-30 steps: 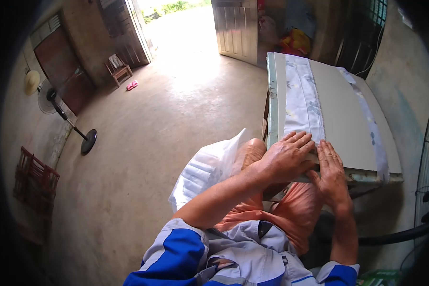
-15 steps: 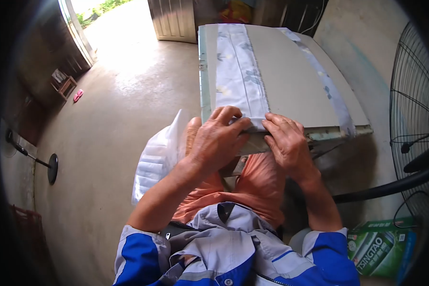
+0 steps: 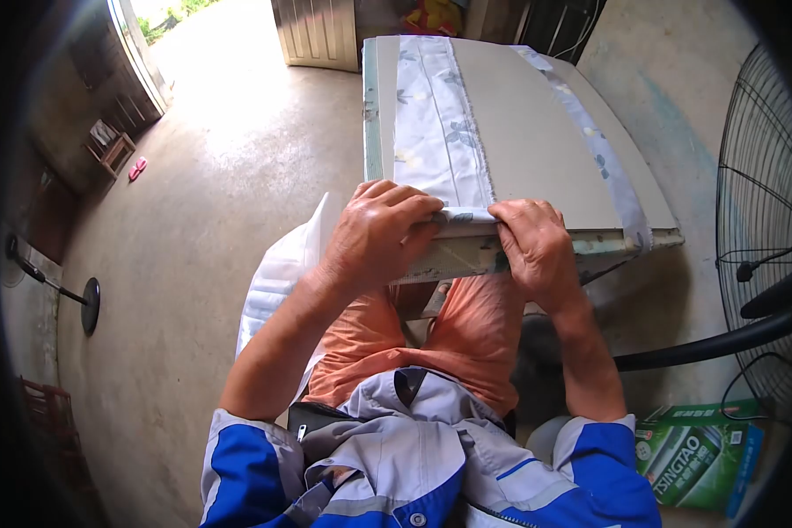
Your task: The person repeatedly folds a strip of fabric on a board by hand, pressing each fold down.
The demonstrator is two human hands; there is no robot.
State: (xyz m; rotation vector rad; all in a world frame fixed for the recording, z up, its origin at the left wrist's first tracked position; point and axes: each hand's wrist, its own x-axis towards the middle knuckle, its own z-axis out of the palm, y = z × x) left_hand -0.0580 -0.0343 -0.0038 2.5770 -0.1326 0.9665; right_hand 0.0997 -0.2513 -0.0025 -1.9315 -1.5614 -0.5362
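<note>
A white cloth strip with a leaf print (image 3: 444, 132) lies lengthwise on the pale board-topped table (image 3: 546, 141), its near end folded over at the table's front edge. My left hand (image 3: 374, 231) pinches the left side of that fold, fingers bent. At the fold's right corner, my right hand (image 3: 535, 242) grips the cloth between thumb and fingers. A second, narrower printed strip (image 3: 594, 141) runs along the table's right part and hangs slightly over the front edge.
White plastic bag (image 3: 277, 273) beside my left leg. A large fan (image 3: 766, 229) stands at the right, above a green carton (image 3: 704, 458). Farther left are a standing fan (image 3: 90, 306), a small wooden chair (image 3: 110, 148) and pink slippers (image 3: 137, 169).
The view has swung right and downward. My hands went from lying flat on the strip to pinching its near end, which is now folded over.
</note>
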